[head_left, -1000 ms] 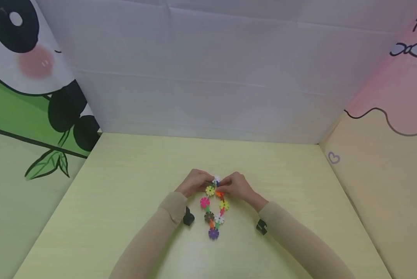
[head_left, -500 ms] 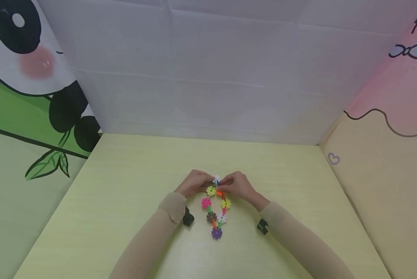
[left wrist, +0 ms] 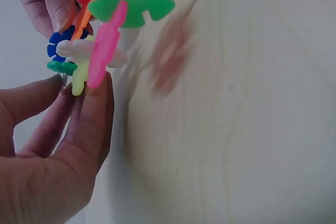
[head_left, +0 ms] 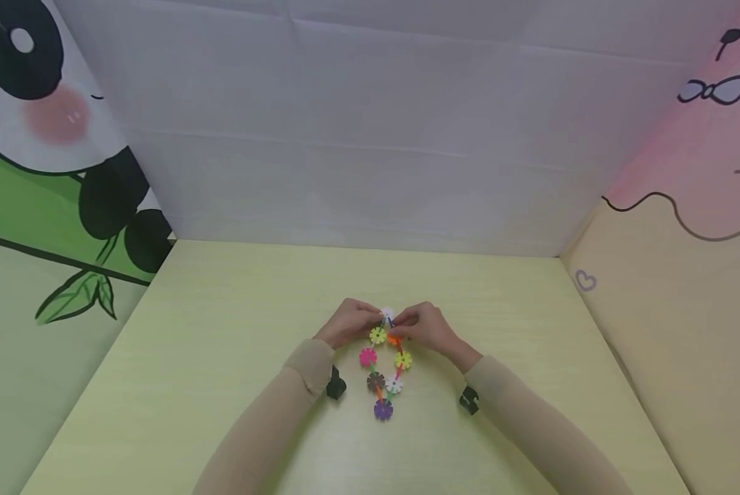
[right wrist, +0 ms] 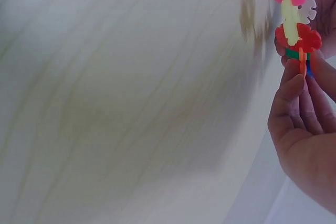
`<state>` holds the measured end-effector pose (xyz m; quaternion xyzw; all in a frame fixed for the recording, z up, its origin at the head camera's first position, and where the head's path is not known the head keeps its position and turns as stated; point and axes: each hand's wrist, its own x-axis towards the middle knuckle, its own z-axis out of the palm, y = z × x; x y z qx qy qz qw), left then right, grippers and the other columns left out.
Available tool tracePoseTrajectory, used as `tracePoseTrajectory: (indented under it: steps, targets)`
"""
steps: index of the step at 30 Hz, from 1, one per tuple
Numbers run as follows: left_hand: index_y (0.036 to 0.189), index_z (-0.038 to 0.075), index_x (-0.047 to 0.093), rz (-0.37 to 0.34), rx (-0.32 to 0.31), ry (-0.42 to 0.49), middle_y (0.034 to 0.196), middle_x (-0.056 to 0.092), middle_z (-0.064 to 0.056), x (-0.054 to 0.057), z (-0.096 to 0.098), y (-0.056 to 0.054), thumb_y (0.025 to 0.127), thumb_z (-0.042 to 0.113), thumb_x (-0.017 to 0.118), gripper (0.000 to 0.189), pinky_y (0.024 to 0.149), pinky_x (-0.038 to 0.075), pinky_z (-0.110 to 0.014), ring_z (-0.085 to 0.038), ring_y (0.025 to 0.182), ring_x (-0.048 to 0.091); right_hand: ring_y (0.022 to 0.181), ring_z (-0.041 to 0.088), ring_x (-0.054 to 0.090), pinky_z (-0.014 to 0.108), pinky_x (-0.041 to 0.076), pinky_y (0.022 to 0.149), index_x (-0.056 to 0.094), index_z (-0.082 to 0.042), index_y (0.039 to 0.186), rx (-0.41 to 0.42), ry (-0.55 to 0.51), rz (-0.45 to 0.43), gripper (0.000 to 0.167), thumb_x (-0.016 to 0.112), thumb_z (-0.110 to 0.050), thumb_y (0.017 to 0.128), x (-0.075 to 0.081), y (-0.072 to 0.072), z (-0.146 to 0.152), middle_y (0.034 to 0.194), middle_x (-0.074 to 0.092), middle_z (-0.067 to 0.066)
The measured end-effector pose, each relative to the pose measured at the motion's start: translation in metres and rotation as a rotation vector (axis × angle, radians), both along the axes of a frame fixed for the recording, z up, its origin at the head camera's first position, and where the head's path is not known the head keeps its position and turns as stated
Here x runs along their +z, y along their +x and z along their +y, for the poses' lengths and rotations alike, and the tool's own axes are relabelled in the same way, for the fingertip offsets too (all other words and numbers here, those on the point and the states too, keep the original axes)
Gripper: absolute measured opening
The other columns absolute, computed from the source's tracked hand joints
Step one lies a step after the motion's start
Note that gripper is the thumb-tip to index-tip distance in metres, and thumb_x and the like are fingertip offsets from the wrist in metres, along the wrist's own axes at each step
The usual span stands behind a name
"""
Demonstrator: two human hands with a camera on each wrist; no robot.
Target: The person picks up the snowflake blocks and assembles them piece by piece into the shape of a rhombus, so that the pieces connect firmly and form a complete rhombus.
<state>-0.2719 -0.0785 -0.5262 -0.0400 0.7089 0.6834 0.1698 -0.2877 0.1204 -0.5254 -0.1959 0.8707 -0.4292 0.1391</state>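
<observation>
A loop of notched plastic snowflake discs in many colours hangs between both hands in the head view, with a purple disc (head_left: 383,410) at its near end. My left hand (head_left: 353,321) pinches the far end by the white disc (head_left: 386,314). Opposite it, my right hand (head_left: 430,326) pinches the loop beside the orange disc (head_left: 394,339). A blue disc (left wrist: 60,43) shows at the right fingertips in the left wrist view, and a small green disc (left wrist: 62,67) lies just above the left thumb. Fingers partly hide the joint between the two ends.
A pale wood-look table (head_left: 252,295) lies beneath. The white back wall (head_left: 370,137) and printed side panels enclose it. Black wrist devices, one on the left (head_left: 335,383) and one on the right (head_left: 469,400), sit below the sleeves.
The lower part of the loop has swung slightly right. Both hands keep their pinch at the far end and have barely moved; the head view has shifted a little.
</observation>
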Motion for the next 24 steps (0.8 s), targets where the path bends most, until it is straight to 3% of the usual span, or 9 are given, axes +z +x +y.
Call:
tracePoseTrajectory:
  steps: [15, 24]
  targets:
    - [0.100, -0.007, 0.070, 0.013, 0.043, -0.108, 0.090, 0.070, -0.015, -0.002, 0.000, 0.001, 0.086, 0.007, 0.069, 0.019, 0.075, 0.054, -0.034, -0.025, 0.086, 0.067, 0.078, 0.013, 0.063, 0.029, 0.052, 0.067, 0.075, -0.010, 0.095, 0.019, 0.058, -0.021, 0.015, 0.077, -0.018, 0.082, -0.008, -0.002, 0.004, 0.087, 0.070, -0.002]
    - [0.098, -0.007, 0.071, 0.033, 0.027, -0.169, 0.090, 0.069, -0.015, -0.001, -0.002, 0.002, 0.085, 0.006, 0.070, 0.018, 0.074, 0.054, -0.035, -0.024, 0.082, 0.068, 0.077, 0.012, 0.062, 0.029, 0.051, 0.069, 0.075, -0.011, 0.094, 0.006, 0.089, -0.037, 0.013, 0.077, -0.016, 0.082, -0.012, -0.003, 0.004, 0.085, 0.069, -0.003]
